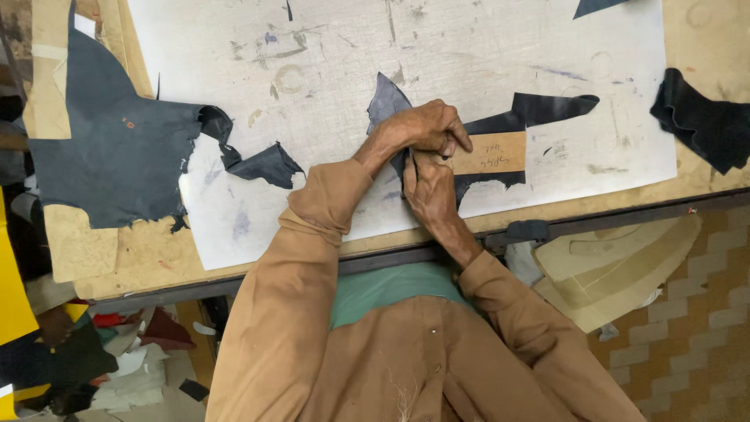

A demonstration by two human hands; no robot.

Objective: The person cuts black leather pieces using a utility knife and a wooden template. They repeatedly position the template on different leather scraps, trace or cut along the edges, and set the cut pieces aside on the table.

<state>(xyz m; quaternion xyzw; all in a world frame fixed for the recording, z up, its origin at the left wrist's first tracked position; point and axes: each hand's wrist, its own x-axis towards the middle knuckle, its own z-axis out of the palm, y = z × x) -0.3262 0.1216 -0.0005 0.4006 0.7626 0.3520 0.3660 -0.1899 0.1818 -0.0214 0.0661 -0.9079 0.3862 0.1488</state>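
The left hand's [426, 129] fingers [457, 141] are curled down over the near end of a tan card pattern [491, 153], pressing it onto a dark leather piece [516, 113] in the middle of the bench [117, 258]. The right hand [428, 187], crossed just beneath the left, has its fingers clenched at the pattern's left edge; what they grip I cannot tell. Going from the left: a large dark hide [117, 156] lies on the bench's left side, a small curled leather scrap [266, 164] just right of it, all partly on a scuffed white cutting board [328, 62]. Far right, another dark leather piece [703, 117] overlaps the board's corner. Tan card pieces [617, 266] sit below the bench's near edge.
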